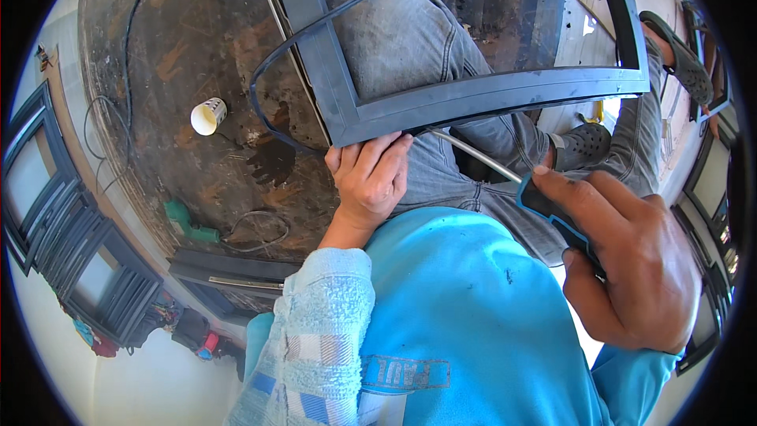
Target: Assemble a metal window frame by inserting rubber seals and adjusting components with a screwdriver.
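Note:
A dark grey window frame lies across my legs, its near corner toward me. My left hand is closed on that corner, fingertips pressed against its near edge. My right hand grips the black and blue handle of a screwdriver. Its metal shaft points left to the frame's underside, just right of my left fingers; the tip's exact contact is hard to make out. A black cord or strip loops over the frame's left side and runs down toward my left hand.
On the stained dark work surface lie a tipped paper cup and a green corded tool. Dark frames are stacked at the left. Another person's foot in a dark clog shows at the upper right.

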`<state>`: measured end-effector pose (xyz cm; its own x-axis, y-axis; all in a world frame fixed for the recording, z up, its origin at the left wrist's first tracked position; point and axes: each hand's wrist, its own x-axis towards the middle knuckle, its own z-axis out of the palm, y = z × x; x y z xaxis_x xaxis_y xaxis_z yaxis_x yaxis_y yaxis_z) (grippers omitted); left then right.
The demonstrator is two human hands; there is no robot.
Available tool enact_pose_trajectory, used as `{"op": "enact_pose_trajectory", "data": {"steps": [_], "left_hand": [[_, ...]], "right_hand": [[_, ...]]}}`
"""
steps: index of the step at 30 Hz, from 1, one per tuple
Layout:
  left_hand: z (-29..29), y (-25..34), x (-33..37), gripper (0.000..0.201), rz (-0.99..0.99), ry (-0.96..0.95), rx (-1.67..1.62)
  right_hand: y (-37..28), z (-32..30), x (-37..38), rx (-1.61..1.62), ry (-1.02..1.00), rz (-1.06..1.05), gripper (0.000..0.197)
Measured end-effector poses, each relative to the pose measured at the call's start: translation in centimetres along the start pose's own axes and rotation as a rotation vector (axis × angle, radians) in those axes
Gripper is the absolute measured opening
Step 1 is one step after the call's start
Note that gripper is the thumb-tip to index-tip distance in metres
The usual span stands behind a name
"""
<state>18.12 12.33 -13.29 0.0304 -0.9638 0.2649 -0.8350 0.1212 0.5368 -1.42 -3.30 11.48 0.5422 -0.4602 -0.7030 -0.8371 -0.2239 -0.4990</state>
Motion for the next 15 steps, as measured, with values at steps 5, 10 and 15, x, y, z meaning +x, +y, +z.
{"op": "enact_pose_trajectory", "data": {"steps": [5,10,15], "left_hand": [[-1.5,-0.3,-0.1,0.026,0.027,-0.083,0.057],[-2.7,1.1,0.7,0.031,0.074,-0.288,0.108],[-3.8,1.9,1.6,0.040,0.072,-0.409,0.128]], "right_hand": [[4.2,2.8,0.5,0.222,0.058,-0.034,0.065],[6.4,4.9,0.2,0.267,0.057,-0.021,0.062],[7.5,6.4,0.0,0.310,0.070,-0.026,0.059]]}}
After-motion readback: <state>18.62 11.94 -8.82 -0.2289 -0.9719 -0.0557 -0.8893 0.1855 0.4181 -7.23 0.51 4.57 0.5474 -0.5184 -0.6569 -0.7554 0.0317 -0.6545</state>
